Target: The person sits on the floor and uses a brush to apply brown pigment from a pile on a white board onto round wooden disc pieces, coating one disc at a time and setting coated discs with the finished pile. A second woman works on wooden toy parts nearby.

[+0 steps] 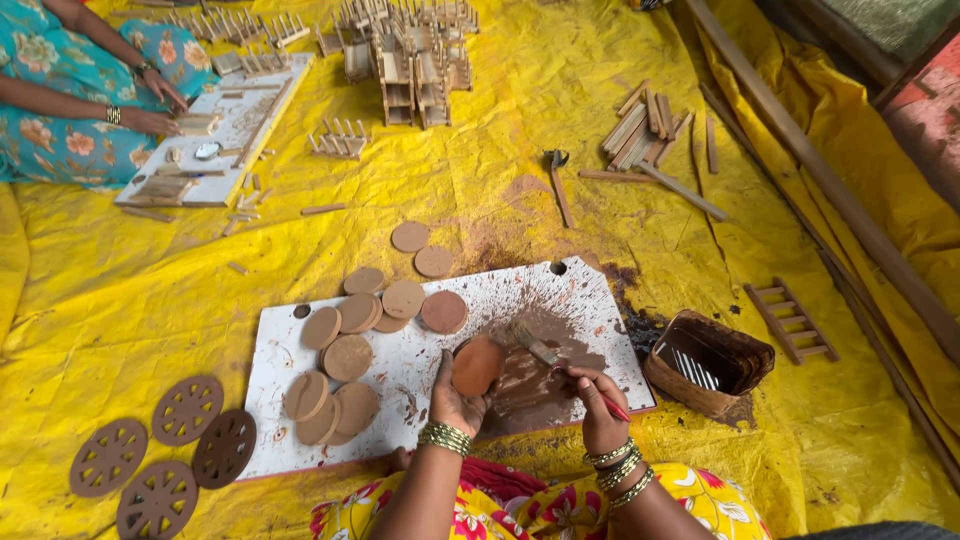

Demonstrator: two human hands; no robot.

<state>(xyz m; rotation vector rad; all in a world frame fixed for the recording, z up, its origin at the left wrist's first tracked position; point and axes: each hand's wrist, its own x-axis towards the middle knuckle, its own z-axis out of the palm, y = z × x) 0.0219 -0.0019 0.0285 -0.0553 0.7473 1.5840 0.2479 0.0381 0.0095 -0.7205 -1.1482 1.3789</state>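
**Painting a wooden disc over the white board**

Your left hand (455,400) gripped one round, flat wooden disc coated in wet reddish-brown paint (478,365), fingers curled behind it, holding it tilted just above the paint-smeared white rectangular board (590,300). Your right hand (598,405) was closed around a red-handled paintbrush (540,350), whose bristles lay near the disc's right edge over the brown paint patch.

On the board lay roughly ten more plain tan wooden discs (348,357), some overlapping in small stacks, so the exact count was hard to tell; one darker painted disc (444,312) sat among them. Two further discs (410,237) rested on the yellow tarpaulin floor sheet (120,300) just beyond the board.

To your left, four dark brown spoked wooden wheels (188,409) lay on the sheet. To your right stood one small woven brown basket (708,362), and beyond it one small wooden ladder-shaped frame (790,320).

Across the sheet, another person's two hands (160,105) worked at a second white board (225,135).
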